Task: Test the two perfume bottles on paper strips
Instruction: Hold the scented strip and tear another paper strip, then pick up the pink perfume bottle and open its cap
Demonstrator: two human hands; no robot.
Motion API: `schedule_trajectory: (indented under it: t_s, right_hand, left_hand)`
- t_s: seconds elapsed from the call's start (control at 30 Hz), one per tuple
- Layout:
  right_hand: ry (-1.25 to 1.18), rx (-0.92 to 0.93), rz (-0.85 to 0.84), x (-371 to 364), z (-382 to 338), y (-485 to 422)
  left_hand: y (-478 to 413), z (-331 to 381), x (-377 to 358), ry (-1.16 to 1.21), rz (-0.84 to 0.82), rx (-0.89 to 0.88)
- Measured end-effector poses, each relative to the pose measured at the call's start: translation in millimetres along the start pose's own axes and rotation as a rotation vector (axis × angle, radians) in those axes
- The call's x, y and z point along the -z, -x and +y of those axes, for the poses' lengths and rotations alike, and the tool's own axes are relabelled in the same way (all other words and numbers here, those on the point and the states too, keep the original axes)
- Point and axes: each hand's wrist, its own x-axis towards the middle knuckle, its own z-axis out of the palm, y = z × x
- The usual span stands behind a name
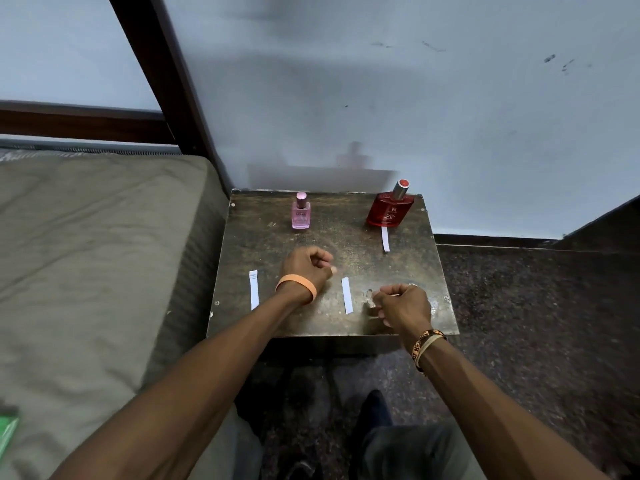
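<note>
Right now both hands are hovering over the small dark table point(263, 244) with nothing in them: the left hand point(306, 268), wearing an orange wristband point(297, 286), is curling into a loose fist, and the right hand point(403, 306) is curling the same way near the front edge. Between them a white paper strip point(346, 295) is lying flat, just beside the right hand's knuckles; another strip point(254, 289) is lying to the left of the left wrist. Further back, the pink perfume bottle point(300, 211) is standing upright beyond the left hand, and the red perfume bottle point(390, 206) is standing near the far right corner, a third strip point(385, 239) touching its base. A careless reach could be knocking the light strips off, or tipping a bottle.
</note>
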Motion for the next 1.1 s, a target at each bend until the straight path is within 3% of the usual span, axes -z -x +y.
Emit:
schedule_trajectory:
  t_s: [0.2, 0.3, 0.63, 0.77, 0.97, 1.1]
  right_hand:
    - [0.05, 0.228, -0.054, -10.9, -46.1, 19.0]
    - [0.067, 0.352, -0.106, -33.0, -73.5, 18.2]
    - [0.283, 0.491, -0.259, -107.6, -135.6, -39.0]
    - [0.262, 0.548, -0.225, -121.8, -133.0, -55.1]
    - [0.223, 0.569, -0.15, -95.2, -122.5, -31.5]
    - [0.201, 0.597, -0.086, -50.5, -100.9, -8.3]
  left_hand:
    - [-4.2, 13.2, 50.1, 0.056, 0.318, -0.063]
    - [-16.8, 16.8, 70.2, 0.063, 0.366, -0.026]
    - [-79.7, 10.3, 71.9, -0.037, 0.121, -0.017]
    - [-83.3, 5.2, 62.0, 0.073, 0.081, -0.028]
    - [-62.0, 17.8, 55.1, 0.136, 0.049, -0.054]
    - [-30.6, 44.4, 39.8, 0.127, -0.059, -0.127]
